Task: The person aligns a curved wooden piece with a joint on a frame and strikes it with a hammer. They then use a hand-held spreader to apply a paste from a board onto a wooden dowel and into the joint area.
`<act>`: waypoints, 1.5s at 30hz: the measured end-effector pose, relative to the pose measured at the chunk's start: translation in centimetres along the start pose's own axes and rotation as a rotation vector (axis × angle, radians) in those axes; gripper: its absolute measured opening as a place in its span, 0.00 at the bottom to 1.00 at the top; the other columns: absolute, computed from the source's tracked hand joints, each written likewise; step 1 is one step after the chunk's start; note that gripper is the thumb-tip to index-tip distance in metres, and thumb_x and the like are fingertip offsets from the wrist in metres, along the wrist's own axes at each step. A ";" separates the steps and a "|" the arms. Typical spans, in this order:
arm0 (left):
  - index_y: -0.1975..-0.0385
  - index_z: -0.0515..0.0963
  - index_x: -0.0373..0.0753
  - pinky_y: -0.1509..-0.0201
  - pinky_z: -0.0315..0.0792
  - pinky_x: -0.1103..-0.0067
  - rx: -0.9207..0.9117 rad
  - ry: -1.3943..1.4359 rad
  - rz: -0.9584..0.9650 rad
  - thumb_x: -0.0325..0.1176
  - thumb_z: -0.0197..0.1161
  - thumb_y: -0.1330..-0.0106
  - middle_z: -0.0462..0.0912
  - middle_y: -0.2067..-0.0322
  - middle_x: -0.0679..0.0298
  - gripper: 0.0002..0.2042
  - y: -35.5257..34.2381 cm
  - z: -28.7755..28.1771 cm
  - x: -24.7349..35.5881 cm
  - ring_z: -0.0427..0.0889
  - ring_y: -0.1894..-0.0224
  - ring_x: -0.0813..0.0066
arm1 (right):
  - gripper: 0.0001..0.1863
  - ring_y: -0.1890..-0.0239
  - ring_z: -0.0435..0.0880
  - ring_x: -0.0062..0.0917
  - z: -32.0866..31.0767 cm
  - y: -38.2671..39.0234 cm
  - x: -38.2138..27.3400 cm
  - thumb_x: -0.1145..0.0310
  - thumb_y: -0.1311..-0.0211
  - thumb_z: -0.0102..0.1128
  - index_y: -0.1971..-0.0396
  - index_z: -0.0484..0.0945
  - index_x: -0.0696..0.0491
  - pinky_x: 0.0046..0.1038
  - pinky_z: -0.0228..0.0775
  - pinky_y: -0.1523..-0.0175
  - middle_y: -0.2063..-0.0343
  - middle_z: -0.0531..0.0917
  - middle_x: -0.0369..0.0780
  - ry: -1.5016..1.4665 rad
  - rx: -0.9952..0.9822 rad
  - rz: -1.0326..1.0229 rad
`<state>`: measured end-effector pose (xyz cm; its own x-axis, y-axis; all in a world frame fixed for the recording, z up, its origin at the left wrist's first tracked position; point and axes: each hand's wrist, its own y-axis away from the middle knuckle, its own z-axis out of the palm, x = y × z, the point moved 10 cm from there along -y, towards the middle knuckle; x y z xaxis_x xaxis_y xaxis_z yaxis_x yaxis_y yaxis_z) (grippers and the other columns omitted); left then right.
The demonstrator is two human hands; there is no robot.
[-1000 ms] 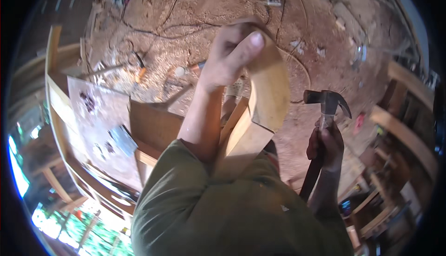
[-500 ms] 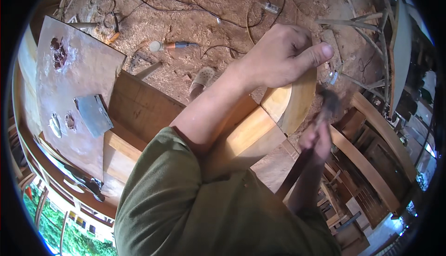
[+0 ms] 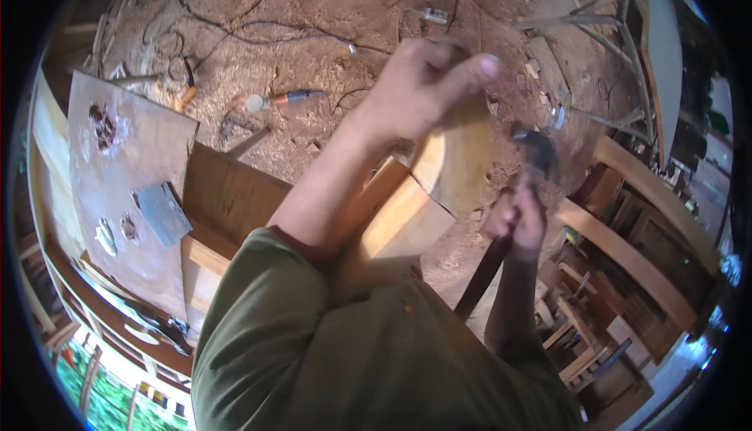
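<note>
My left hand (image 3: 427,79) is closed over the top edge of a curved, pale wooden piece (image 3: 458,161) that rises from a joined wooden frame (image 3: 399,220) in front of me. My right hand (image 3: 518,216) grips the dark handle of a claw hammer (image 3: 536,153), its blurred metal head just right of the curved piece. My green sleeve fills the lower middle and hides the base of the frame.
A plywood board (image 3: 129,188) with stains and a flat grey scraper (image 3: 160,212) lies at left. The sawdust floor carries cables (image 3: 313,36), a screwdriver with an orange handle (image 3: 282,98) and scrap sticks. Wooden furniture parts (image 3: 634,251) stand at right.
The view has swung left and down. My left hand stays on the curved piece. The hammer in my right hand has moved closer to the wood and is blurred.
</note>
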<state>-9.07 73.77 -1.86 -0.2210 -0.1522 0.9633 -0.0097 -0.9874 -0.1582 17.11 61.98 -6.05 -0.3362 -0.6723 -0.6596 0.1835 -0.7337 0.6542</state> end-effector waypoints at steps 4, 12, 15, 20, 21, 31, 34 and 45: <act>0.63 0.82 0.30 0.59 0.73 0.77 -0.079 -0.219 -0.211 0.52 0.60 0.27 0.81 0.69 0.61 0.24 0.5 0.1 0.5 0.81 0.65 0.73 | 0.22 0.84 0.71 0.22 0.6 2.7 3.1 0.66 0.43 0.60 0.51 0.68 0.57 0.26 0.64 0.79 0.79 0.74 0.39 0.271 -0.195 0.022; 0.36 0.65 0.24 0.37 0.71 0.66 0.380 -0.669 -0.562 0.51 0.69 0.34 0.74 0.41 0.37 0.38 8.5 -1.4 5.7 0.78 0.40 0.54 | 0.32 0.74 0.78 0.24 -0.2 3.6 -0.9 0.51 0.25 0.52 0.33 0.61 0.60 0.28 0.72 0.67 0.73 0.77 0.40 -0.278 -0.376 -0.343; 0.37 0.65 0.25 0.37 0.70 0.65 0.596 -0.319 -0.621 0.57 0.67 0.35 0.79 0.48 0.42 0.41 9.7 -4.2 2.2 0.78 0.41 0.54 | 0.17 0.79 0.74 0.18 -1.9 3.3 5.9 0.58 0.22 0.49 0.48 0.70 0.57 0.23 0.69 0.72 0.79 0.74 0.35 -0.230 -0.310 -0.256; 0.42 0.75 0.34 0.44 0.75 0.72 0.318 -0.117 -0.595 0.52 0.71 0.36 0.83 0.52 0.56 0.31 5.6 1.1 0.8 0.82 0.49 0.66 | 0.06 0.83 0.70 0.16 -1.6 3.8 12.1 0.68 0.25 0.50 0.56 0.69 0.54 0.22 0.64 0.79 0.80 0.72 0.33 -0.265 -0.342 0.038; 0.42 0.75 0.34 0.44 0.75 0.72 0.319 -0.141 -0.604 0.52 0.71 0.36 0.83 0.52 0.56 0.31 5.3 1.1 0.5 0.82 0.49 0.66 | 0.06 0.83 0.70 0.16 -0.8 3.8 11.6 0.69 0.26 0.50 0.56 0.68 0.54 0.22 0.65 0.79 0.79 0.72 0.33 -0.257 -0.383 0.023; 0.53 0.80 0.40 0.51 0.80 0.71 0.358 -0.201 -0.751 0.41 0.68 0.33 0.87 0.59 0.61 0.15 4.2 -1.0 -1.8 0.86 0.59 0.66 | 0.23 0.80 0.73 0.16 3.2 2.3 9.1 0.61 0.23 0.51 0.36 0.62 0.55 0.23 0.71 0.75 0.77 0.75 0.33 -0.503 -0.533 -0.148; 0.53 0.80 0.39 0.51 0.81 0.70 0.355 -0.162 -0.719 0.39 0.67 0.33 0.87 0.61 0.60 0.14 4.8 1.2 -1.3 0.87 0.59 0.64 | 0.18 0.80 0.73 0.15 1.7 2.1 11.6 0.65 0.24 0.51 0.41 0.65 0.54 0.22 0.69 0.77 0.78 0.75 0.33 -0.318 -0.406 -0.120; 0.51 0.79 0.39 0.51 0.82 0.66 0.297 -0.172 -0.768 0.36 0.69 0.38 0.86 0.58 0.59 0.17 5.4 1.5 -1.6 0.86 0.58 0.61 | 0.09 0.84 0.71 0.15 1.8 0.2 10.0 0.68 0.26 0.53 0.52 0.67 0.54 0.21 0.66 0.80 0.80 0.73 0.33 -0.247 -0.379 -0.079</act>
<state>-7.30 68.64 -3.89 -0.1053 0.5860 0.8034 0.1655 -0.7863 0.5953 12.10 55.33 -11.81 -0.5642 -0.6029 -0.5641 0.4580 -0.7970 0.3938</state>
